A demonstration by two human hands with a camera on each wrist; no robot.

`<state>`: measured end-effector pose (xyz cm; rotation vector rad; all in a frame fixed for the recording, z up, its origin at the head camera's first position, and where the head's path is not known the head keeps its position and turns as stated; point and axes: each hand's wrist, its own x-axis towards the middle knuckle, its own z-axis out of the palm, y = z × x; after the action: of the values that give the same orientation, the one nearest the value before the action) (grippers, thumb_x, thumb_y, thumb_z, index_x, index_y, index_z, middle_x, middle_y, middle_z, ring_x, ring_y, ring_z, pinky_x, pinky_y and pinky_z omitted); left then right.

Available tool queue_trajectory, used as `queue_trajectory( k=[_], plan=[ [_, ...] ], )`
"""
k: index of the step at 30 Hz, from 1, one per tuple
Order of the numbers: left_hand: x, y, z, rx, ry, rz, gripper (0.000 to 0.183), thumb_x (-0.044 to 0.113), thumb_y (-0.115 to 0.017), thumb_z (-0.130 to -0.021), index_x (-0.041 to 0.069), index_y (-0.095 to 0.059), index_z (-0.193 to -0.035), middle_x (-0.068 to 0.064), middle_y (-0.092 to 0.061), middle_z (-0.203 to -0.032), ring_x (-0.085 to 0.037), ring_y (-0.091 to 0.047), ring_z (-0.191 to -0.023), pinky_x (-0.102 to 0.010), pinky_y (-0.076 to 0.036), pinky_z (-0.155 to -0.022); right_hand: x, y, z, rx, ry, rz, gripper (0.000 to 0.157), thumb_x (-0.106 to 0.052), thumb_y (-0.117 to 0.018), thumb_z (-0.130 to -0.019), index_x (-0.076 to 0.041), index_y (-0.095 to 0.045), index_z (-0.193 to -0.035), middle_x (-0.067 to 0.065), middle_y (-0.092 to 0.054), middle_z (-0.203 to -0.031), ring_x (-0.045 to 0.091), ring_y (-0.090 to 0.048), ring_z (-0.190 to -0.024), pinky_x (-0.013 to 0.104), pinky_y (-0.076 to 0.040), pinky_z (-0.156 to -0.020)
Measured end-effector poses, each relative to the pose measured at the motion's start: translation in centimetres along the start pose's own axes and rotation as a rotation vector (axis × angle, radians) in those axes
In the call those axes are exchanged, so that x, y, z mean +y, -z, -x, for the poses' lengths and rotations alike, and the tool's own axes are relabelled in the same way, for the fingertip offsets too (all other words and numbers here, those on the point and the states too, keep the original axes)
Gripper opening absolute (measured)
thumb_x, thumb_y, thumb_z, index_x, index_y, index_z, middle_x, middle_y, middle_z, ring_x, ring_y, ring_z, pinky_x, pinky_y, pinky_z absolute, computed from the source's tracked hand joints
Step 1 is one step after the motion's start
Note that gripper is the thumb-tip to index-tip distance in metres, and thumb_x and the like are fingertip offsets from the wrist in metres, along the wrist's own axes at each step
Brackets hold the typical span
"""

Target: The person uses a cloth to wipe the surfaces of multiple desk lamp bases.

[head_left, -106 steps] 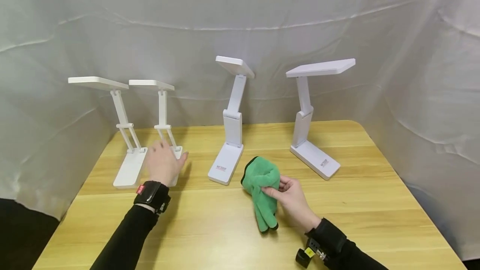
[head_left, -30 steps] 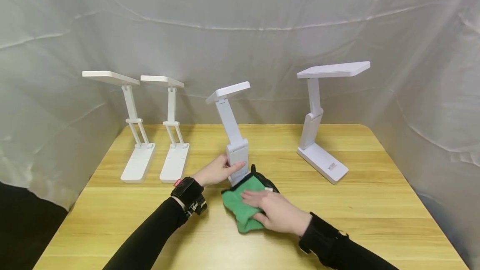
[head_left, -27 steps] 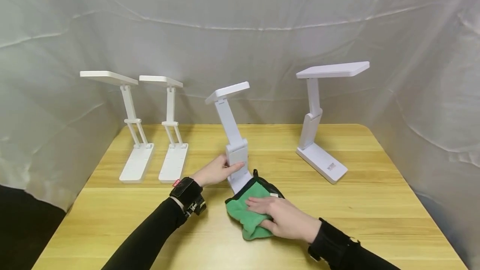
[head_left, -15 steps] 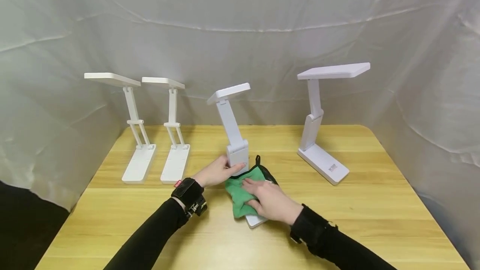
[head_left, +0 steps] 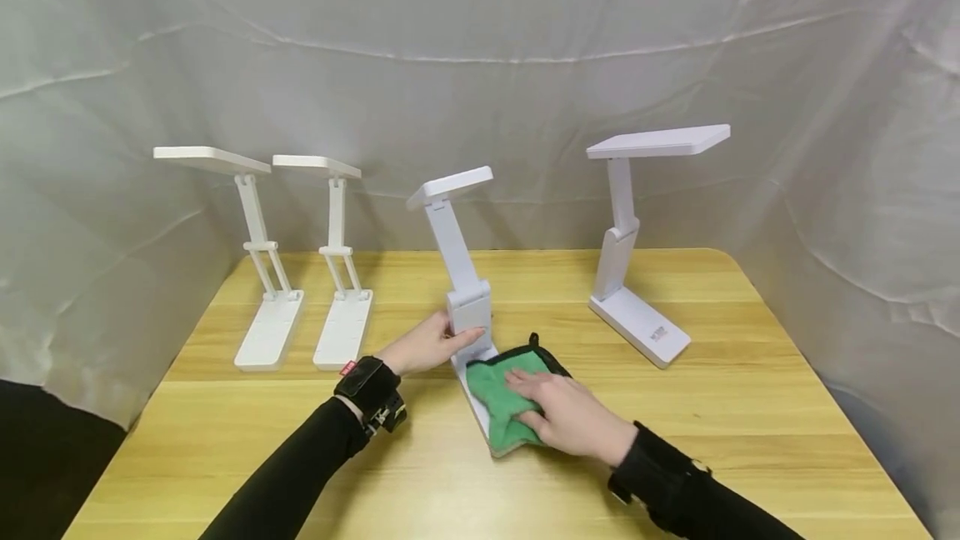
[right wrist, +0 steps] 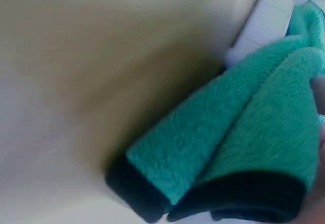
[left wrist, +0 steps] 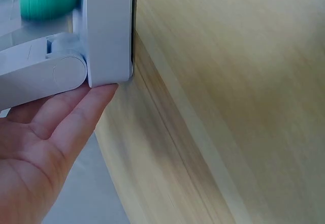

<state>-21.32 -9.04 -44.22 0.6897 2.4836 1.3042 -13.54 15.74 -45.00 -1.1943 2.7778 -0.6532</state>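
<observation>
A white folding desk lamp (head_left: pixel 453 248) stands in the middle of the table, its base angled toward the front right. My left hand (head_left: pixel 427 346) grips its lower arm, thumb across the front and the other fingers behind. In the left wrist view the fingers (left wrist: pixel 81 115) lie along the lamp's hinge end. My right hand (head_left: pixel 573 417) holds a green plush cloth (head_left: pixel 491 394) with black edging and a loop against the lamp's base, covering much of it. In the right wrist view the cloth (right wrist: pixel 254 117) hangs in folds, and only a sliver of the hand shows.
Two white folding lamps, the outer one (head_left: pixel 270 327) and the inner one (head_left: pixel 345 327), stand at the left. Another white lamp (head_left: pixel 641 327) stands at the right with its head spread wide. A pale curtain (head_left: pixel 525 90) encloses the back and sides of the wooden table (head_left: pixel 712 457).
My left hand has gone from the left lamps to the middle lamp, which is turned and nearer. The cloth has come onto its base and shifts back and forth along it with my right hand.
</observation>
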Motion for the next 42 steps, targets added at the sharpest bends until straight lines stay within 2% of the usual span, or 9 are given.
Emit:
queue_trajectory(
  k=[3, 6, 11, 16, 21, 26, 33, 37, 42],
  plan=[
    [0.0, 0.1, 0.0, -0.004, -0.007, -0.004, 0.044, 0.04, -0.053, -0.095, 0.007, -0.056, -0.125, -0.012, -0.064, -0.116, -0.023, -0.06, -0.106, -0.04, -0.05, -0.091, -0.4, -0.6, -2.0, -0.003, 0.003, 0.043, 0.047, -0.028, -0.059, -0.093, -0.002, -0.054, -0.131, 0.016, -0.051, -0.136, 0.027, -0.045, -0.127, 0.045, -0.042, -0.101],
    [0.0, 0.1, 0.0, -0.017, -0.014, -0.001, 0.047, 0.04, -0.053, -0.095, 0.005, -0.054, -0.126, -0.014, -0.063, -0.118, -0.024, -0.059, -0.107, -0.041, -0.05, -0.091, -1.2, -1.1, -2.6, -0.016, 0.058, 0.059, 0.047, -0.026, -0.059, -0.092, -0.002, -0.052, -0.132, 0.016, -0.049, -0.138, 0.027, -0.043, -0.129, 0.045, -0.041, -0.102],
    [-0.2, 0.3, 0.0, -0.028, -0.016, 0.003, 0.047, 0.04, -0.052, -0.095, 0.005, -0.053, -0.127, -0.015, -0.063, -0.119, -0.025, -0.061, -0.104, -0.039, -0.053, -0.087, -1.8, -1.3, -0.2, -0.048, 0.149, 0.008, 0.043, -0.019, -0.061, -0.09, -0.007, -0.055, -0.131, 0.011, -0.049, -0.139, 0.024, -0.043, -0.129, 0.046, -0.04, -0.103],
    [-0.4, 0.5, 0.2, -0.022, -0.014, -0.011, 0.046, 0.04, -0.053, -0.095, 0.007, -0.054, -0.126, -0.012, -0.063, -0.118, -0.021, -0.062, -0.101, -0.035, -0.054, -0.084, -0.8, -0.5, 1.7, -0.036, 0.075, -0.038, 0.041, -0.022, -0.06, -0.092, -0.01, -0.056, -0.131, 0.006, -0.05, -0.138, 0.023, -0.044, -0.129, 0.047, -0.041, -0.102],
    [-0.4, 0.6, 0.1, -0.018, -0.025, -0.018, 0.046, 0.04, -0.053, -0.095, 0.007, -0.053, -0.127, -0.012, -0.063, -0.118, -0.022, -0.061, -0.105, -0.038, -0.052, -0.088, -0.4, -0.1, -1.1, -0.009, -0.021, 0.074, 0.047, -0.029, -0.06, -0.092, -0.004, -0.054, -0.131, 0.014, -0.052, -0.136, 0.029, -0.046, -0.126, 0.047, -0.041, -0.102],
    [-0.3, 0.2, 0.0, -0.008, -0.016, 0.005, 0.044, 0.036, -0.054, -0.096, 0.006, -0.053, -0.128, -0.013, -0.063, -0.119, -0.025, -0.059, -0.107, -0.042, -0.05, -0.091, -1.4, -0.8, -3.1, -0.035, 0.037, 0.093, 0.047, -0.025, -0.058, -0.093, -0.003, -0.051, -0.133, 0.017, -0.049, -0.138, 0.028, -0.041, -0.13, 0.045, -0.039, -0.104],
    [-0.2, 0.0, 0.1, 0.0, -0.009, 0.03, 0.04, 0.029, -0.055, -0.095, 0.004, -0.053, -0.126, -0.016, -0.063, -0.118, -0.028, -0.061, -0.104, -0.044, -0.052, -0.087, -1.8, -1.2, 0.4, -0.056, 0.162, 0.013, 0.043, -0.019, -0.06, -0.091, -0.008, -0.054, -0.132, 0.01, -0.05, -0.139, 0.023, -0.041, -0.13, 0.045, -0.04, -0.103],
    [-0.1, 0.2, 0.2, -0.007, -0.01, 0.019, 0.04, 0.032, -0.055, -0.095, 0.006, -0.054, -0.125, -0.014, -0.063, -0.117, -0.025, -0.062, -0.103, -0.04, -0.053, -0.086, -0.9, -0.5, 1.5, -0.048, 0.103, -0.019, 0.041, -0.02, -0.06, -0.091, -0.008, -0.056, -0.13, 0.009, -0.051, -0.137, 0.022, -0.044, -0.128, 0.046, -0.043, -0.1],
    [-0.1, 0.3, 0.0, -0.02, -0.024, 0.013, 0.043, 0.037, -0.055, -0.095, 0.007, -0.054, -0.125, -0.012, -0.064, -0.117, -0.023, -0.061, -0.105, -0.04, -0.052, -0.089, -0.4, -0.1, -1.1, -0.026, 0.014, 0.081, 0.045, -0.026, -0.06, -0.091, -0.004, -0.055, -0.13, 0.015, -0.053, -0.134, 0.027, -0.049, -0.123, 0.046, -0.046, -0.096]
  ],
)
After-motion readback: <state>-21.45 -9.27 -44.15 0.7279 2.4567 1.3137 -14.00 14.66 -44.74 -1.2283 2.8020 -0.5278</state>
